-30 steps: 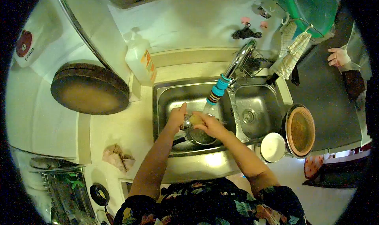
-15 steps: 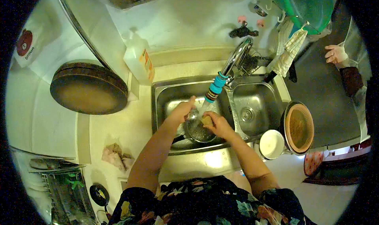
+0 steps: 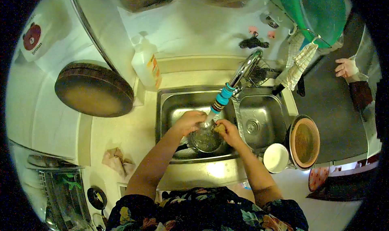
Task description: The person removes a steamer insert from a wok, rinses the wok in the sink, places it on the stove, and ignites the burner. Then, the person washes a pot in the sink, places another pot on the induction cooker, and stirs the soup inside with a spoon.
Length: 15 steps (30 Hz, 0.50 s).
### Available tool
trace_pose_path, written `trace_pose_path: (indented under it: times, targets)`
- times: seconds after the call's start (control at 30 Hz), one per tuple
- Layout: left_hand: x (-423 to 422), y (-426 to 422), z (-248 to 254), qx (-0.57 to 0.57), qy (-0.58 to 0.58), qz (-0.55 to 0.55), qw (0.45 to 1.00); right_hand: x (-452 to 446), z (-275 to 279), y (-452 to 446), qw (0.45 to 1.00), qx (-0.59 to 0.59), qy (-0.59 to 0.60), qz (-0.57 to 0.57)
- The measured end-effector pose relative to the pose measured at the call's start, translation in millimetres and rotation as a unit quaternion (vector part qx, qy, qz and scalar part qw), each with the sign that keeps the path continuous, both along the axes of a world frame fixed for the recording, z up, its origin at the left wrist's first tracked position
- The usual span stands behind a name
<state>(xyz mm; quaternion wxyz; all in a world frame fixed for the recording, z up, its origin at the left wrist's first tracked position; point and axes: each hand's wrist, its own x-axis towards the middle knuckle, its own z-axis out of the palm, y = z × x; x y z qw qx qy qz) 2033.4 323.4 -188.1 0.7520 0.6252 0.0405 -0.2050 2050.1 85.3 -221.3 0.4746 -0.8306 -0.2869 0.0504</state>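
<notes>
My left hand (image 3: 191,122) is closed in the left basin of the steel sink (image 3: 172,111), at the left side of the running water. Something clear and shiny shows at its fingertips, but its kind is blurred by the splash. My right hand (image 3: 229,133) pinches a small yellowish sponge (image 3: 220,128) just right of the stream. Below both hands a round pan (image 3: 206,142) with a black handle (image 3: 183,147) sits in the basin with water in it. Water pours from the faucet (image 3: 248,69) through its turquoise nozzle (image 3: 222,98).
A white bowl (image 3: 276,158) and a pink-rimmed basket (image 3: 304,142) stand right of the sink. A white jug (image 3: 146,67) stands behind it at left, near a large round brown pan (image 3: 95,91). A crumpled cloth (image 3: 117,160) lies on the left counter. A checked towel (image 3: 304,65) hangs at right.
The view has shifted, so the sink sits slightly lower. My left hand's raised finger has folded in, and the hand is nearer the water stream. My right hand still holds the sponge.
</notes>
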Motion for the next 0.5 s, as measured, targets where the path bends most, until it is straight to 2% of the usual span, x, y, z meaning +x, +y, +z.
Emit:
trace_pose_path:
  times: [0.07, 0.1, 0.2, 0.23, 0.33, 0.37, 0.4, 0.43, 0.5]
  targets:
    - [-3, -2, 7, -0.025, 0.073, 0.074, 0.994, -2, 4, 9, 0.999, 0.003, 0.045, 0.01]
    - [0, -5, -13, 0.013, 0.077, 0.102, 0.992, -2, 3, 12, 1.0, -0.008, -0.026, 0.015]
    - [-22, -25, 26, -0.002, 0.172, 0.219, 0.961, -7, 10, 17, 1.0, 0.001, -0.003, 0.01]
    - [-22, -24, 22, -0.119, 0.206, 0.196, 0.951, -6, 7, 17, 1.0, 0.001, -0.011, -0.005]
    - [-32, -26, -39, -0.268, 0.114, 0.17, 0.942, -3, -2, 7, 0.998, -0.011, -0.059, -0.03]
    - [-35, -23, -55, -0.317, 0.116, 0.141, 0.931, -2, -3, 6, 0.996, -0.018, -0.089, -0.021]
    - [-47, -23, -31, -0.357, 0.128, 0.139, 0.915, 1, -6, 6, 0.993, -0.02, -0.12, -0.004]
    - [-48, -18, -49, -0.309, 0.167, 0.134, 0.927, 3, -6, 9, 0.993, -0.009, -0.121, 0.006]
    - [-60, -10, -34, -0.246, 0.112, 0.159, 0.95, 13, -20, 12, 0.989, -0.004, -0.148, 0.017]
